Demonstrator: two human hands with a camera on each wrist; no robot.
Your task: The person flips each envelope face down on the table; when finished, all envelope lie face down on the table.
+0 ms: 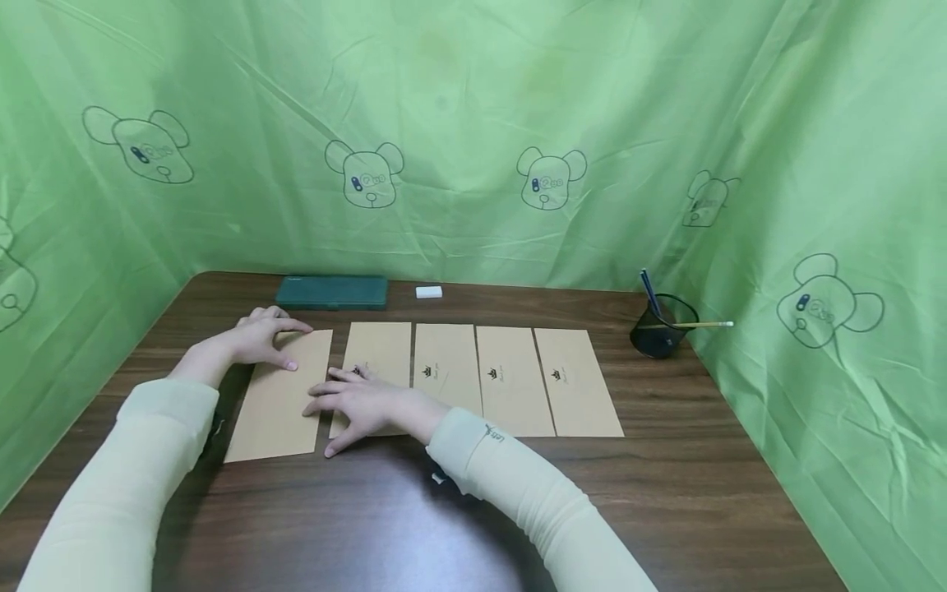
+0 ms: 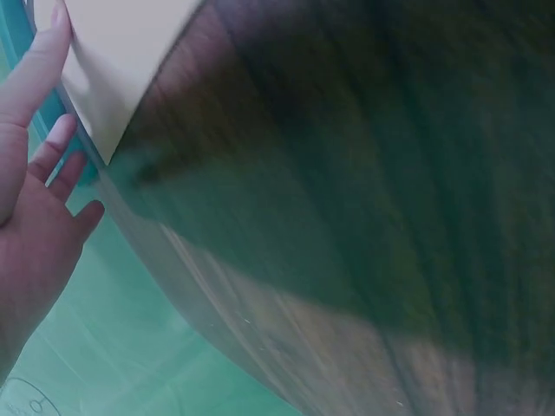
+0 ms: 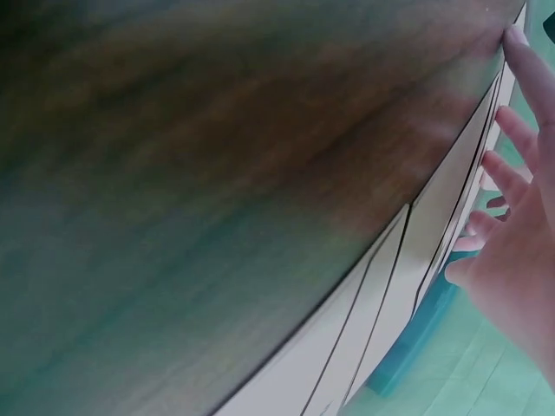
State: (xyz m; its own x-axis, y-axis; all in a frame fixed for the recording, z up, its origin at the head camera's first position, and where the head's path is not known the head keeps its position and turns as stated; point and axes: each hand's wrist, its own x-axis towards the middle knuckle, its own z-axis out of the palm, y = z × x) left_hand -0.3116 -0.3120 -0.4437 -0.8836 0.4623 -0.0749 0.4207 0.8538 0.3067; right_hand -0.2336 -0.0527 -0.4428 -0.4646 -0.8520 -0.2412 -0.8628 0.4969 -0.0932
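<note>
My left hand (image 1: pixel 262 337) rests on the upper part of a blank, flat brown kraft-paper piece (image 1: pixel 277 419), its thumb on the paper and its fingers near the top edge. That piece lies slightly askew at the left end of a row. With fingers spread, my right hand (image 1: pixel 362 404) lies over the lower left of the second kraft-paper piece (image 1: pixel 381 345), fingertips reaching the first piece's right edge. The right hand hides part of the second piece's printed crown. In the left wrist view, the left thumb (image 2: pixel 39 74) touches the paper.
To the right lie three more kraft-paper pieces (image 1: pixel 514 403) with small crown prints. A dark green flat case (image 1: pixel 333 293) and a white eraser (image 1: pixel 429 292) sit at the back. A black mesh pen cup (image 1: pixel 651 339) lies tipped at the right. Green curtains (image 1: pixel 459 107) surround the wooden table (image 1: pixel 311 526).
</note>
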